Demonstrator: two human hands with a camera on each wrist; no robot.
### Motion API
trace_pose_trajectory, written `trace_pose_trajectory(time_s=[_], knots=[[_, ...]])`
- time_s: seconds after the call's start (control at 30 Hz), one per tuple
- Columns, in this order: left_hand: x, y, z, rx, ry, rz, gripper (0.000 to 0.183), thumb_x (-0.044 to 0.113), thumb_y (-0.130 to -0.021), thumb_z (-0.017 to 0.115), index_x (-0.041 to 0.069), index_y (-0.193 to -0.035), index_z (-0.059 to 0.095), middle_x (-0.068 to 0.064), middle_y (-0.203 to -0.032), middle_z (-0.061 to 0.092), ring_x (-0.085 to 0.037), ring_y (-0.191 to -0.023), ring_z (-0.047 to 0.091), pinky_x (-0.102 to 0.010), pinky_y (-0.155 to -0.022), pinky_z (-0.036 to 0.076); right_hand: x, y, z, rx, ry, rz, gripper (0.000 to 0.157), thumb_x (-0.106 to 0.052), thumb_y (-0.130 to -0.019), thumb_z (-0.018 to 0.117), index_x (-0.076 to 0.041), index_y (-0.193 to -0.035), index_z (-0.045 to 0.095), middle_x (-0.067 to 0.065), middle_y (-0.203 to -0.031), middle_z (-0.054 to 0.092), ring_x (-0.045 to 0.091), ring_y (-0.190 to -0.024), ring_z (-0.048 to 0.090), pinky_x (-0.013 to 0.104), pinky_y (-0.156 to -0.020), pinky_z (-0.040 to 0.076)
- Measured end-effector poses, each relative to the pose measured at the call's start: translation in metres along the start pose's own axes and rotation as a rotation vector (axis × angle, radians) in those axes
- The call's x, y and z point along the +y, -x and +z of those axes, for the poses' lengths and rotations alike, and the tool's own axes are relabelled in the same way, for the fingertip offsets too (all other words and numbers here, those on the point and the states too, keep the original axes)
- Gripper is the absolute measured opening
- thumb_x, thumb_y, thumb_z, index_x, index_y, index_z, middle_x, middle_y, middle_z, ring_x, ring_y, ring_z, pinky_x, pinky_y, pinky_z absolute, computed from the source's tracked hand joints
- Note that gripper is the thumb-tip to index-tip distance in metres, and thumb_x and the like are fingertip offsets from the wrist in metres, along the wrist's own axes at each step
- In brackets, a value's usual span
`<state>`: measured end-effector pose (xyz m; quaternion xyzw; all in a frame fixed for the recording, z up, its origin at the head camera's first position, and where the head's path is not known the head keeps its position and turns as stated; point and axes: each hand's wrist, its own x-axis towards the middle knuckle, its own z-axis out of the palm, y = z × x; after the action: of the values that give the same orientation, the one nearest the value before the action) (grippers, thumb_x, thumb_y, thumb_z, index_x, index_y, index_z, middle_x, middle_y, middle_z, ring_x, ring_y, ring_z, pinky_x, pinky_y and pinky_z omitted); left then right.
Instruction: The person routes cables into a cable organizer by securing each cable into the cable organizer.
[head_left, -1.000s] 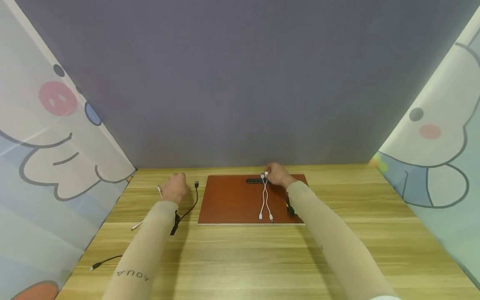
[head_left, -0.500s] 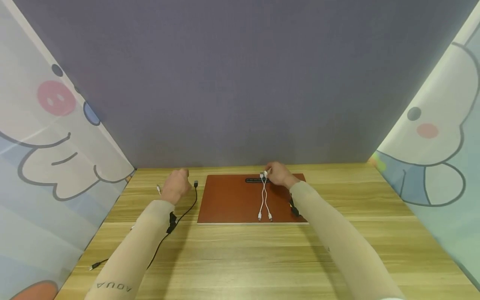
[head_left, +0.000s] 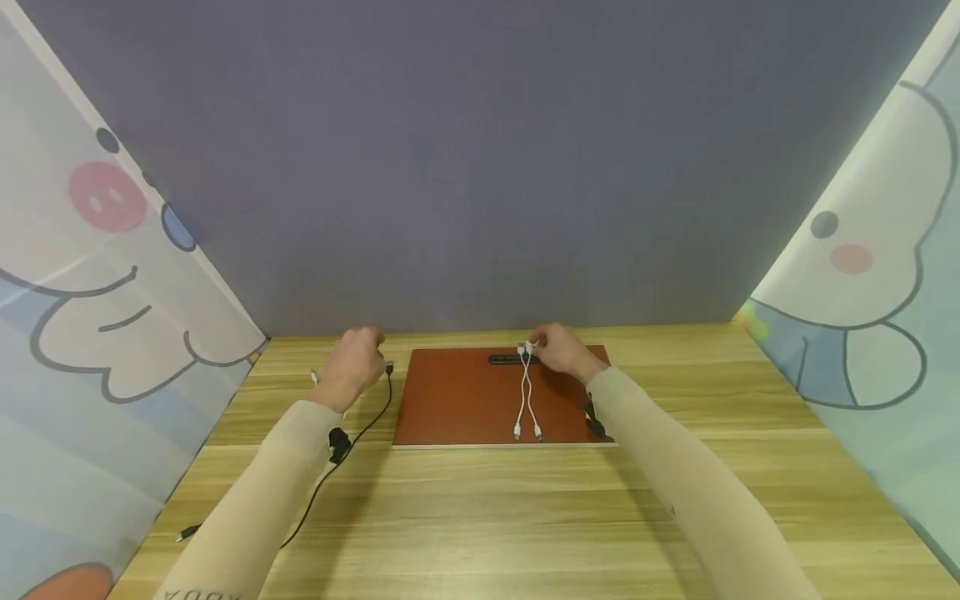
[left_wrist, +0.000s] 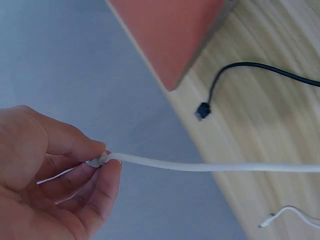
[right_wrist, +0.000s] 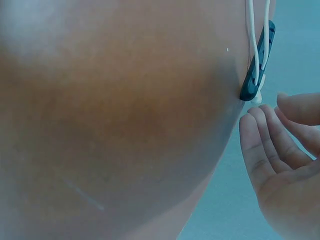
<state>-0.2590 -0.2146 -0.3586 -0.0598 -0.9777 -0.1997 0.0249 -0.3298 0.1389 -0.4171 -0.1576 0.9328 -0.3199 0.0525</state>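
Note:
My left hand (head_left: 351,367) is raised over the table's far left. In the left wrist view, its thumb and fingers pinch a white charging cable (left_wrist: 200,167) near one end; the cable runs off to the right. My right hand (head_left: 562,350) is at the black cable holder strip (right_wrist: 258,60) by the far edge of the brown board (head_left: 450,400). Its fingertips (right_wrist: 249,121) are beside a white plug (right_wrist: 257,98) just past the strip, with a gap between thumb and fingers. Two white cables (head_left: 521,400) run from the strip across the board, crossing near the top.
Left of the board lies a black USB cable (head_left: 369,427), its plug near the far edge. Another white cable end (left_wrist: 268,220) shows on the table (head_left: 480,517). A grey panel (head_left: 480,167) rises behind the table, and printed curtains (head_left: 67,350) flank it.
My left hand has moved slightly forward. The white cable end that lay near the left forearm is now out of sight. My right hand stays at the strip.

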Motion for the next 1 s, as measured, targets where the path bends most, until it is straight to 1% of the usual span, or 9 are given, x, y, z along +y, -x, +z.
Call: trace_pose_trajectory(time_s=[0.07, 0.17, 0.27, 0.33, 0.4, 0.5, 0.7, 0.83, 1.0], knots=[[0.004, 0.001, -0.003, 0.021, -0.003, 0.015, 0.045, -0.010, -0.091, 0.041, -0.010, -0.132, 0.060, -0.032, -0.133, 0.059, -0.049, -0.123, 0.056, -0.057, -0.097, 0.050, -0.001, 0.002, 0.000, 0.013, -0.003, -0.029, 0.026, -0.008, -0.101, 0.060, 0.005, -0.122, 0.068, 0.021, -0.119, 0.067, 0.037, -0.111, 0.063, 0.050, -0.094, 0.051], [0.009, 0.002, -0.007, 0.059, -0.004, 0.041, 0.039, -0.011, -0.087, 0.042, -0.008, -0.117, 0.067, -0.030, -0.121, 0.064, -0.042, -0.104, 0.064, -0.051, -0.084, 0.054, -0.005, 0.004, 0.001, 0.030, -0.024, -0.068, 0.024, -0.008, -0.100, 0.061, 0.006, -0.119, 0.069, 0.021, -0.117, 0.069, 0.037, -0.110, 0.064, 0.050, -0.093, 0.052], [0.016, 0.002, -0.012, 0.081, -0.006, 0.066, 0.033, -0.010, -0.086, 0.041, -0.005, -0.106, 0.068, -0.026, -0.110, 0.066, -0.034, -0.087, 0.059, -0.044, -0.071, 0.048, -0.010, 0.007, 0.003, 0.037, -0.054, -0.091, 0.023, -0.007, -0.100, 0.062, 0.006, -0.118, 0.070, 0.020, -0.114, 0.071, 0.035, -0.104, 0.066, 0.048, -0.087, 0.054], [0.022, 0.003, -0.015, 0.092, -0.007, 0.083, 0.033, -0.008, -0.088, 0.041, -0.005, -0.108, 0.068, -0.025, -0.110, 0.066, -0.034, -0.089, 0.061, -0.045, -0.072, 0.049, -0.014, 0.009, 0.004, 0.038, -0.078, -0.094, 0.023, -0.008, -0.100, 0.062, 0.005, -0.118, 0.070, 0.018, -0.113, 0.071, 0.033, -0.102, 0.067, 0.046, -0.085, 0.054], [0.028, 0.004, -0.018, 0.096, -0.001, 0.094, 0.035, -0.005, -0.091, 0.042, -0.006, -0.115, 0.068, -0.026, -0.115, 0.066, -0.040, -0.100, 0.064, -0.050, -0.080, 0.053, -0.017, 0.011, 0.005, 0.036, -0.094, -0.098, 0.024, -0.010, -0.101, 0.063, 0.004, -0.119, 0.070, 0.016, -0.113, 0.071, 0.031, -0.100, 0.067, 0.045, -0.083, 0.054], [0.039, 0.007, -0.023, 0.100, 0.023, 0.107, 0.037, -0.002, -0.094, 0.044, -0.006, -0.124, 0.066, -0.026, -0.122, 0.065, -0.045, -0.114, 0.061, -0.056, -0.091, 0.052, -0.023, 0.013, 0.008, 0.032, -0.109, -0.108, 0.025, -0.012, -0.101, 0.063, 0.002, -0.120, 0.071, 0.014, -0.115, 0.070, 0.031, -0.103, 0.065, 0.045, -0.085, 0.053], [0.058, 0.011, -0.025, 0.105, 0.066, 0.131, 0.034, 0.001, -0.098, 0.047, -0.004, -0.125, 0.066, -0.023, -0.123, 0.066, -0.043, -0.111, 0.063, -0.054, -0.089, 0.054, -0.030, 0.017, 0.015, 0.010, -0.151, -0.110, 0.027, -0.016, -0.101, 0.064, -0.002, -0.123, 0.071, 0.014, -0.123, 0.068, 0.030, -0.097, 0.064, 0.040, -0.077, 0.051], [0.066, 0.012, -0.026, 0.121, 0.080, 0.161, 0.031, 0.002, -0.098, 0.049, -0.004, -0.123, 0.066, -0.022, -0.120, 0.066, -0.041, -0.108, 0.065, -0.053, -0.087, 0.054, -0.034, 0.019, 0.018, 0.010, -0.194, -0.122, 0.027, -0.016, -0.100, 0.066, -0.001, -0.123, 0.070, 0.012, -0.118, 0.070, 0.024, -0.091, 0.062, 0.036, -0.071, 0.047], [0.073, 0.011, -0.025, 0.165, 0.111, 0.200, 0.028, 0.001, -0.096, 0.052, -0.002, -0.118, 0.069, -0.019, -0.112, 0.069, -0.035, -0.096, 0.066, -0.049, -0.082, 0.055, -0.038, 0.022, 0.020, 0.020, -0.254, -0.155, 0.025, -0.015, -0.099, 0.068, -0.002, -0.120, 0.071, 0.009, -0.114, 0.070, 0.022, -0.094, 0.065, 0.034, -0.072, 0.050]])
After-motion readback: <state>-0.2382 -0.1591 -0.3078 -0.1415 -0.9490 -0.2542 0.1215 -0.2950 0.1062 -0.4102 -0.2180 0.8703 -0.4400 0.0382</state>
